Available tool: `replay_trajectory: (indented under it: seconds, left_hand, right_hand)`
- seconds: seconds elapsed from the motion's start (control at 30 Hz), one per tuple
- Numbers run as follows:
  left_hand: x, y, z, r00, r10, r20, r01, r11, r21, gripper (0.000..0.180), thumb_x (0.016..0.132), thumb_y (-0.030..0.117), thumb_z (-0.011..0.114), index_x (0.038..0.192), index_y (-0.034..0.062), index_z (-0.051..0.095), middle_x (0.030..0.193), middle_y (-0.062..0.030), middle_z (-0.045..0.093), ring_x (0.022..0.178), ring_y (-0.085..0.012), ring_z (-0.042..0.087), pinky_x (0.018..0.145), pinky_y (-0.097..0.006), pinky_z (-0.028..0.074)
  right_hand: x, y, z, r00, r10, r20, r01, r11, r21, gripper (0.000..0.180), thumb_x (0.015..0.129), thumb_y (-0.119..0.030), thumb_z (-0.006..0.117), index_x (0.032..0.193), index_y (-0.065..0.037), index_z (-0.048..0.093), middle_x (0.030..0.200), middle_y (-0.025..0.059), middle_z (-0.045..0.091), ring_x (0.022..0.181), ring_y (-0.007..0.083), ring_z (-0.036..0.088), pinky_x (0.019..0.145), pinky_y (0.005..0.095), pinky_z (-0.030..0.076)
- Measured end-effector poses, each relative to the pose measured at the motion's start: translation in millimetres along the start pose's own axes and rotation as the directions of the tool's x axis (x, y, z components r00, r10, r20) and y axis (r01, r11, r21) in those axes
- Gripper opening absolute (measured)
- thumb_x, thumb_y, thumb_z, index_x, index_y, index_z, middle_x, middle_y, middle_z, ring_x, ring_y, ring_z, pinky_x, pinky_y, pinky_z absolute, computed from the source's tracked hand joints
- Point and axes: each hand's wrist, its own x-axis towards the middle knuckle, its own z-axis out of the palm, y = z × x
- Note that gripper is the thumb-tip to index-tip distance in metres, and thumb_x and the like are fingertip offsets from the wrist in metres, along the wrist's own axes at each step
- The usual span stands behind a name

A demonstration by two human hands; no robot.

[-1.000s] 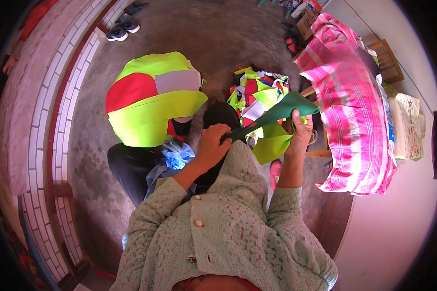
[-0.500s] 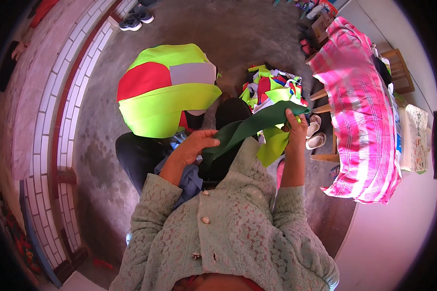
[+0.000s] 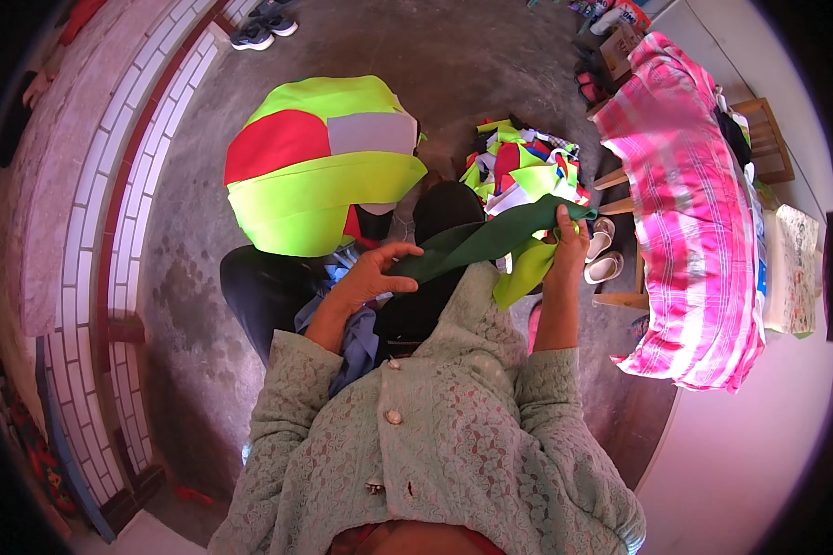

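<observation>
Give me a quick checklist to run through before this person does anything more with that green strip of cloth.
1. Left hand has one end of the dark green fabric strip: ok, fingers curl over it.
2. Right hand has the other end: ok, pinched near the yellow-green piece.
3. Strip stretched flat between the hands: ok, it runs fairly straight.
4. Strip free of twists: cannot tell, its underside is hidden.
5. Pile of coloured fabric pieces on the floor within reach: ok, it lies just beyond the hands.
6. Large yellow-green, red and grey panel apart from the strip: ok, it lies to the left, not touching.
</observation>
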Motion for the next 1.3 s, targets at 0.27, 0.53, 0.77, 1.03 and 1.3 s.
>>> replay_trajectory:
  seconds: [0.27,0.53,0.77,1.03,1.3]
  left_hand:
    - [12,-29,-4,0.967,0.197,-0.159,-0.143,0.943,0.301,0.027,0.078,0.008,0.068,0.103,0.0022,0.061,0.093,-0.0013,0.059,0.088,-0.0099,0.055,0.08,-0.022,0.042]
    - [8,-20,-9,0.979,0.024,-0.205,-0.058,0.985,-0.164,0.021,0.089,0.02,0.058,0.099,0.0019,0.06,0.098,-0.0004,0.058,0.091,-0.0085,0.052,0.083,-0.023,0.04]
    - [4,-13,-8,0.979,0.111,-0.172,-0.116,0.993,-0.02,0.019,0.084,0.02,0.063,0.076,0.0028,0.06,0.109,-0.0062,0.053,0.097,-0.011,0.048,0.088,-0.027,0.036]
    - [4,-12,-2,0.97,-0.075,-0.233,0.116,0.979,0.165,0.019,0.077,0.018,0.071,0.076,0.0022,0.06,0.075,0.003,0.056,0.07,-0.0052,0.049,0.065,-0.022,0.039]
    - [-1,-6,0,0.969,-0.002,-0.248,0.066,0.966,0.251,0.019,0.076,0.015,0.071,0.071,0.0035,0.056,0.065,0.0043,0.051,0.06,-0.0035,0.044,0.054,-0.022,0.038]
  right_hand:
    - [1,4,5,0.999,0.043,-0.01,-0.042,0.996,0.079,0.016,0.082,-0.016,0.069,0.09,-0.01,0.057,0.072,-0.0012,0.056,0.052,0.0075,0.046,0.044,0.0207,0.035]
    - [1,4,1,0.987,0.059,0.151,-0.086,0.98,0.18,0.021,0.082,-0.015,0.069,0.099,-0.011,0.057,0.079,0.0006,0.061,0.057,0.0094,0.053,0.045,0.0217,0.04]
    - [-4,1,8,0.99,0.028,0.136,-0.063,0.962,0.265,0.023,0.083,-0.014,0.066,0.103,-0.009,0.056,0.089,0.0043,0.063,0.073,0.0146,0.061,0.06,0.0259,0.05]
    - [-15,-9,12,0.983,0.025,0.182,-0.086,0.937,0.338,0.03,0.082,-0.011,0.064,0.11,-0.008,0.053,0.096,0.005,0.061,0.083,0.0192,0.062,0.075,0.0311,0.051]
    - [-5,0,2,0.988,0.044,0.149,-0.092,0.938,0.335,0.033,0.077,-0.003,0.066,0.108,-0.01,0.054,0.093,0.0057,0.062,0.082,0.0197,0.062,0.073,0.0325,0.052]
